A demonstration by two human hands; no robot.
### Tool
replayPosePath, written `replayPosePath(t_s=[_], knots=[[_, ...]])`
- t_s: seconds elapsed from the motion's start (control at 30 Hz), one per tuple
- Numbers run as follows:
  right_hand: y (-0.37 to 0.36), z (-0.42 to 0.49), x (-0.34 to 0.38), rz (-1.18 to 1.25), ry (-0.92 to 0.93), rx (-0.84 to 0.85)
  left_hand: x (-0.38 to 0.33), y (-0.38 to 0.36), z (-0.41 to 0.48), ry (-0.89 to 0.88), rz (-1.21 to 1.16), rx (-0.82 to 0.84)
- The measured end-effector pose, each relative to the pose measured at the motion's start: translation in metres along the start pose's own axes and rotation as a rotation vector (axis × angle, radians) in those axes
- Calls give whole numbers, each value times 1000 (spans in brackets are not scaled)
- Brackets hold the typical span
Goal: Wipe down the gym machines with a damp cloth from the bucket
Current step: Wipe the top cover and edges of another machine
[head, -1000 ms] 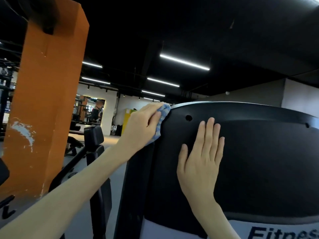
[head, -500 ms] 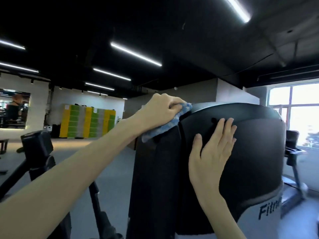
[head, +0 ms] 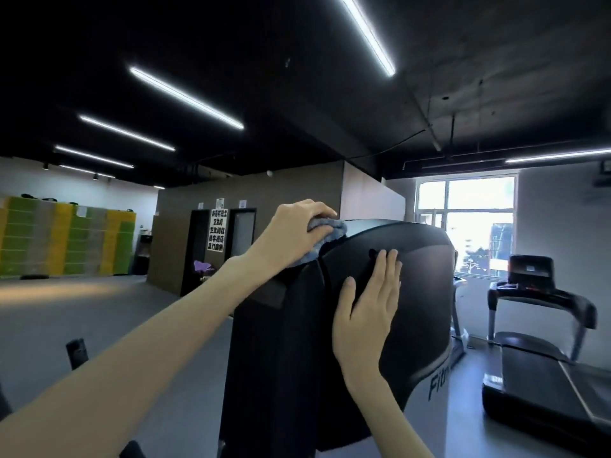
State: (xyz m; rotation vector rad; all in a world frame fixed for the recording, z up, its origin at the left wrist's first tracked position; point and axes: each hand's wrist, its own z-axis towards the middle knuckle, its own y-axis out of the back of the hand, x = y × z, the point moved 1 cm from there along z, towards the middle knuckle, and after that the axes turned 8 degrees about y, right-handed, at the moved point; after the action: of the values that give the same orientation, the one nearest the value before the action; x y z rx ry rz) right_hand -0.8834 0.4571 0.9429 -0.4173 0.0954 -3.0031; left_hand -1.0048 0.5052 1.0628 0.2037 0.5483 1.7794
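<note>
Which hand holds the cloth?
The left hand grips the blue cloth at the machine's top edge; the right hand rests flat, empty, on its black panel.

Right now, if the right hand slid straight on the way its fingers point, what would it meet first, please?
The right hand lies flat on the black machine cover; it would likely meet the cover's curved top rim first.

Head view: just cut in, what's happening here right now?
A person is wiping down a gym machine. The left hand grips a blue cloth and presses it on the top left edge of the black machine cover. The right hand lies flat against the cover's face, fingers straight, seemingly bracing. A treadmill stands to the right, near the window, with no hand on it.
</note>
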Motion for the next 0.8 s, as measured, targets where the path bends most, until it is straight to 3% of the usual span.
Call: replayPosePath(t_s=[0.4,0.5,0.8], knots=[[8,8,-1,4,13,-46,2,-1,-4,-67,-62,-49],[19,29,-12,63,10,-95,1,1,-4,-1,-98,-7],[18,56,-31,201,135,-6,2,-8,34,-10,-15,167]])
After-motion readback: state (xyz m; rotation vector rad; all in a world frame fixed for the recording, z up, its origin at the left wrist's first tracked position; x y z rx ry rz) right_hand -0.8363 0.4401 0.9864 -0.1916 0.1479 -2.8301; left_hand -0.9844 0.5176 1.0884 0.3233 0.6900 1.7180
